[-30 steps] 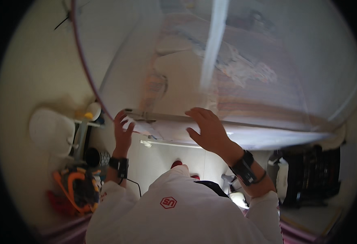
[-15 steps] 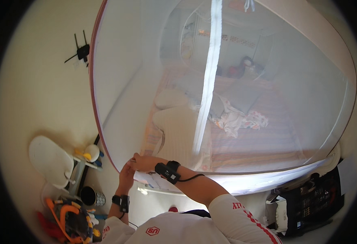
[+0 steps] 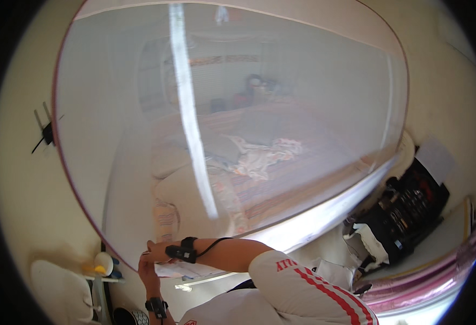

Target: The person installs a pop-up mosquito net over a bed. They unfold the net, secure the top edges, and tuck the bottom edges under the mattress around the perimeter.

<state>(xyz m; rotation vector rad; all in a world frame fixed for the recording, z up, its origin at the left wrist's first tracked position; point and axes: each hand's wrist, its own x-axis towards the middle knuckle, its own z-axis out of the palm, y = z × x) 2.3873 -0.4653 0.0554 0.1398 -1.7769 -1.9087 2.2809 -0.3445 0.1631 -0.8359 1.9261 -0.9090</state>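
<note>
A white mesh mosquito net [image 3: 325, 81] with a dark pink rim stands over a bed [image 3: 281, 200]. Down its front runs a white zipper strip [image 3: 186, 103]. At the net's lower left corner my two hands meet, fingers closed. My left hand [image 3: 147, 266] comes up from below, and my right hand [image 3: 159, 252] reaches across from the right, against it. Whatever is pinched between them is too small and hidden to make out. Each wrist carries a strapped black device. Through the mesh show pillows [image 3: 186, 197] and a crumpled patterned cloth [image 3: 262, 160].
Left of the net are a white chair-like seat [image 3: 59, 290] and a small shelf [image 3: 105, 279] with a yellow item. A black router [image 3: 48, 132] hangs on the wall. To the right stand a black case or rack [image 3: 411, 206], a white bag [image 3: 368, 246] and pink curtain fabric [image 3: 428, 287].
The view has swung to the right, so the net and bed sit farther left and pink fabric shows. My hands stay together at the net's lower left corner.
</note>
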